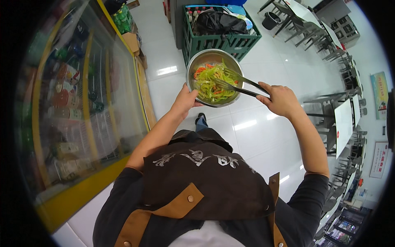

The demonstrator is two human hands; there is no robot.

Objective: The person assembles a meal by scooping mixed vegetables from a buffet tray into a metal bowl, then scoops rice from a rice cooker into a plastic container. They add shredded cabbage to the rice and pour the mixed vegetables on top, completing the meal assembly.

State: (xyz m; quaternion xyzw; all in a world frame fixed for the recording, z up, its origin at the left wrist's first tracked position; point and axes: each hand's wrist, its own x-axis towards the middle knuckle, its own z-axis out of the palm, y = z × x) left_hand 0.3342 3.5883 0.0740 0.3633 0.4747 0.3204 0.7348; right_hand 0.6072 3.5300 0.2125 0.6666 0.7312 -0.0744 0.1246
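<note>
My left hand (pixel 186 100) grips the lower left rim of a round steel bowl (pixel 191 68), holding it up above the floor. Inside lie green shredded vegetables (pixel 212 87) with some orange-red shreds (pixel 202 71) mixed among them. My right hand (pixel 280 99) is closed around the handles of a pair of tongs (pixel 249 85) with black grips. The tongs' metal ends reach over the bowl's right rim into the shreds, their two arms spread apart. Some of my left fingers are hidden beneath the bowl.
Just beyond the bowl stands a green plastic crate (pixel 242 43) with bottles and a black bag (pixel 220 24). A yellow-framed glass display fridge (pixel 103 123) lines the left side. White tables (pixel 344 119) and grey chairs (pixel 305 32) fill the right; a black bin (pixel 270 20) sits at far right.
</note>
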